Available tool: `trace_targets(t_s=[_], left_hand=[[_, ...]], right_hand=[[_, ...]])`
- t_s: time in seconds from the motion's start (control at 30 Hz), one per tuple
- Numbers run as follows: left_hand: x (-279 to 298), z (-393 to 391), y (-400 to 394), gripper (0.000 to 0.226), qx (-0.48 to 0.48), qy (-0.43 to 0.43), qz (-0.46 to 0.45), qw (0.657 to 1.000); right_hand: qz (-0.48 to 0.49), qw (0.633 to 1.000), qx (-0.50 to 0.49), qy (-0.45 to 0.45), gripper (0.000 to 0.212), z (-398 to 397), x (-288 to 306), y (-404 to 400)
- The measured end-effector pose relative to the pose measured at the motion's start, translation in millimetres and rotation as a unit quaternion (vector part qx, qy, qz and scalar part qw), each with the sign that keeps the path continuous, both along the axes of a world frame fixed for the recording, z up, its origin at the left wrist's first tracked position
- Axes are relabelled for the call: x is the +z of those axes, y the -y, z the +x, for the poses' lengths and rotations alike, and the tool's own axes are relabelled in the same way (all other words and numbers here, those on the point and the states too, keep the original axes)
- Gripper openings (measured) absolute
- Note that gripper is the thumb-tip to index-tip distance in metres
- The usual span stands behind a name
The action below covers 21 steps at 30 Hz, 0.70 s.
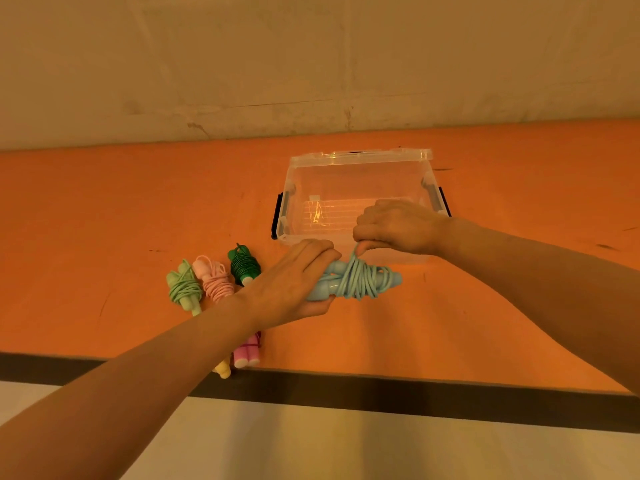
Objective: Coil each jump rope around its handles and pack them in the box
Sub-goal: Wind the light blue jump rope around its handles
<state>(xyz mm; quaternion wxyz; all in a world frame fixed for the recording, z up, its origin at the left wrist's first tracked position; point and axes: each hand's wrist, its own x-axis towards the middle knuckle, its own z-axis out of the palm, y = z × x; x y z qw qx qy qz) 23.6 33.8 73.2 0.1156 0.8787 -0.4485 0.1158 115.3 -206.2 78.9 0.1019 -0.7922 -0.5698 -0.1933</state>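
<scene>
Clear box (358, 174), no ropes inside

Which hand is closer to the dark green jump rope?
The left hand: its wrist passes right beside the dark green jump rope. The right hand is farther off, in front of the clear box.

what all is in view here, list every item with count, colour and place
light blue jump rope: 1, light blue, held just above the table in front of the box, cord partly wound round its handles
coiled jump ropes: 3 in a row left of the hands, light green, pale pink, dark green
ropes under the left forearm: 2 partly hidden, bright pink, yellow, near the table's front edge
box: 1, clear plastic with black latches, lid off, no rope inside
table: 1, orange
left hand: grips the blue handles
right hand: pinches the blue cord
</scene>
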Motion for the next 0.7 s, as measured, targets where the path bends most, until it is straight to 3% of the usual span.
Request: trace_targets(t_s=[0.33, 0.47, 0.63, 0.7], left_hand=[[7, -6, -11, 0.053, -0.029, 0.040, -0.023, 0.998], [10, -4, -13, 0.054, -0.013, 0.058, -0.048, 0.997], [16, -1, -16, 0.053, 0.003, 0.080, -0.082, 0.993], [17, -1, -16, 0.052, 0.013, 0.079, -0.099, 0.992]], right_hand=[[0.011, 1.000, -0.001, -0.017, 0.050, -5, -7, 11], [0.008, 0.999, -0.029, -0.030, 0.036, -8, 0, 9], [0.031, 0.997, -0.048, -0.060, 0.051, -12, 10, 8], [0.040, 0.995, -0.068, -0.068, 0.039, -14, 13, 9]])
